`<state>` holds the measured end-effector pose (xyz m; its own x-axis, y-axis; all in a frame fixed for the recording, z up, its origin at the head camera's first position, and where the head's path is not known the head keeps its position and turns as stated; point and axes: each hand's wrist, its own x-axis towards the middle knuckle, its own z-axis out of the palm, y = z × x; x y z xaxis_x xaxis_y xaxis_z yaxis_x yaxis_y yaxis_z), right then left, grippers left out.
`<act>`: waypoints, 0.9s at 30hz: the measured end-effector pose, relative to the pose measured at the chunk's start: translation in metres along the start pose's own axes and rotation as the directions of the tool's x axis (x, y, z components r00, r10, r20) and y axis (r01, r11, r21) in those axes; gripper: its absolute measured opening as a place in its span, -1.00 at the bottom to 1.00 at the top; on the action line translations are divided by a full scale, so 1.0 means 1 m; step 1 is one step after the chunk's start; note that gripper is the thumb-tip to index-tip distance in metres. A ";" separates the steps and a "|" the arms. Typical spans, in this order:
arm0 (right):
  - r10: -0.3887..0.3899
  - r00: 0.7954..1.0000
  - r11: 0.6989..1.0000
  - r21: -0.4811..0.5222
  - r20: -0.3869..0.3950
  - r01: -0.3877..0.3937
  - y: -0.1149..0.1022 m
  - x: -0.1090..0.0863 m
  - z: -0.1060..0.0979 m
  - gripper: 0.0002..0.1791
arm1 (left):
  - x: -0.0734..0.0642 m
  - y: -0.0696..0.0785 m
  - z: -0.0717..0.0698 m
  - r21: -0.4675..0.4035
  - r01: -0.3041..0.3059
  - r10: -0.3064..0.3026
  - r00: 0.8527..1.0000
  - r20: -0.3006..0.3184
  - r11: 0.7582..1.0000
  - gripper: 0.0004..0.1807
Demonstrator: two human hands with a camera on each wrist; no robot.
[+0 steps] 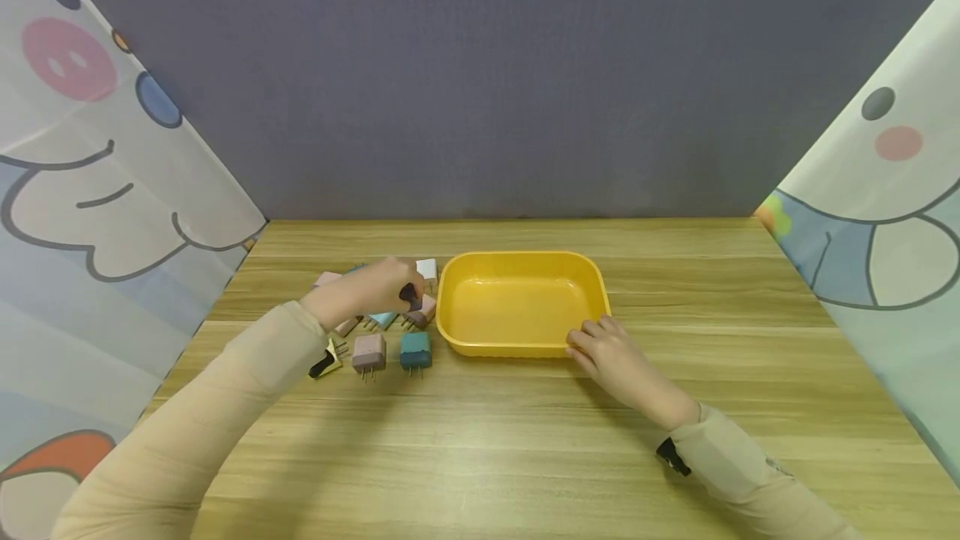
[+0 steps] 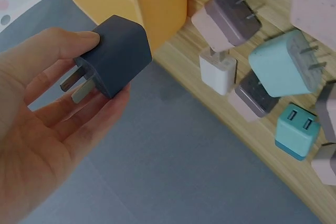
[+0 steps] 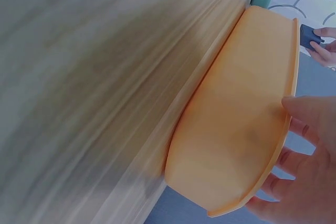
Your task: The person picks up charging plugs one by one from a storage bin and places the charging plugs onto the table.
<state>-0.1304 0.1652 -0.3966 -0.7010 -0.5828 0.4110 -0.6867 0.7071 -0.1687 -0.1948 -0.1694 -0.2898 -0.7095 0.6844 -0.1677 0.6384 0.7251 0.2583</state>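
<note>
My left hand (image 1: 371, 286) is over the group of chargers at the left of the yellow tray (image 1: 517, 307). Between thumb and fingers it holds a dark navy charger plug (image 2: 118, 56), lifted clear of the table, its two flat prongs pointing back toward the palm. At the tray's near right corner, my right hand (image 1: 615, 361) grips the rim, thumb on the outer wall and fingers over the edge, as the right wrist view shows. Nothing lies inside the tray. Close to its left end are a teal charger (image 1: 416, 350) and a white charger (image 1: 427, 268).
A mauve charger (image 1: 369, 352) and a pale yellow and black charger (image 1: 326, 359) lie nearer me, with several more partly hidden under my left arm. A grey panel (image 1: 510, 82) stands behind the wooden table (image 1: 480, 440). Cartoon-printed curtains flank both sides.
</note>
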 end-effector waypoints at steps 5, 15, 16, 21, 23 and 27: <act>-0.001 1.000 1.000 -0.002 0.001 0.001 0.000 0.000 0.000 -0.91 | -0.009 -0.006 0.002 0.000 -0.013 0.013 0.999 -0.039 1.000 -0.85; 0.004 1.000 1.000 0.000 0.002 -0.004 0.000 -0.001 0.001 -0.91 | -0.028 -0.016 0.000 -0.019 0.074 -0.075 0.996 -0.049 0.997 -0.84; 0.004 1.000 1.000 -0.002 0.002 -0.004 0.000 -0.001 0.001 -0.91 | -0.030 -0.018 0.001 -0.027 0.087 -0.089 0.995 -0.052 0.996 -0.84; 0.003 1.000 1.000 -0.006 0.004 -0.003 0.001 -0.001 0.001 -0.91 | -0.043 -0.026 0.002 -0.063 0.124 -0.128 0.990 -0.062 0.990 -0.83; 0.001 1.000 1.000 -0.006 0.002 -0.001 0.001 -0.001 0.002 -0.91 | -0.049 -0.029 0.003 -0.073 0.139 -0.143 0.988 -0.061 0.988 -0.82; -0.004 1.000 1.000 -0.007 0.000 0.004 0.001 -0.001 0.002 -0.91 | -0.058 -0.035 0.003 -0.096 0.189 -0.194 0.980 -0.047 0.977 -0.82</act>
<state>-0.1313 0.1658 -0.3989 -0.6979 -0.5858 0.4121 -0.6885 0.7073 -0.1606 -0.1751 -0.2336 -0.2923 -0.8330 0.5266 -0.1697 0.4614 0.8304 0.3124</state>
